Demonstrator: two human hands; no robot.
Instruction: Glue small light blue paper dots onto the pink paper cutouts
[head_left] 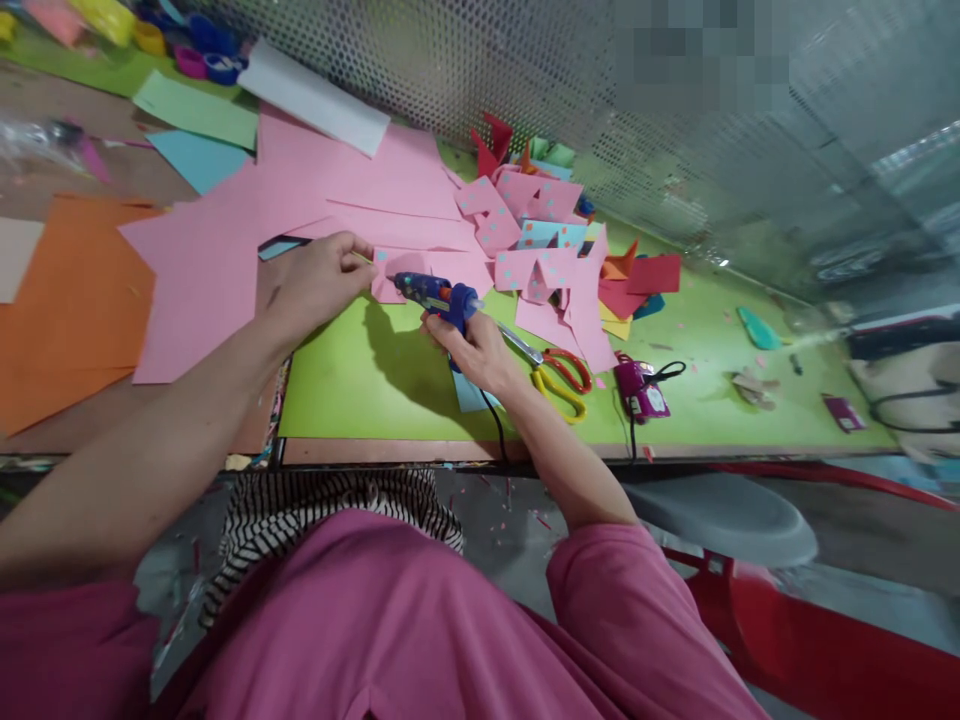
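Observation:
My right hand (480,350) is closed round the handle of a blue hot glue gun (427,290), its nozzle pointing left. Just under the nozzle is a small pink paper piece (388,288) with light-blue dots. My left hand (326,280) pinches at this piece's left edge; the fingertips partly hide what they grip. Close to my right wrist lie scissors (551,365) with one orange and one yellow handle loop. A light-blue paper scrap (474,395) shows beneath my right hand. Folded pink dotted paper pieces (536,270) stand beyond the glue gun to the right.
Large pink sheets (202,270) and orange sheets (82,300) cover the left side. A perforated metal panel (420,70) borders the table's back. A purple box with a black cable (643,388) sits near the front edge. A grey stool seat (727,515) stands below, right.

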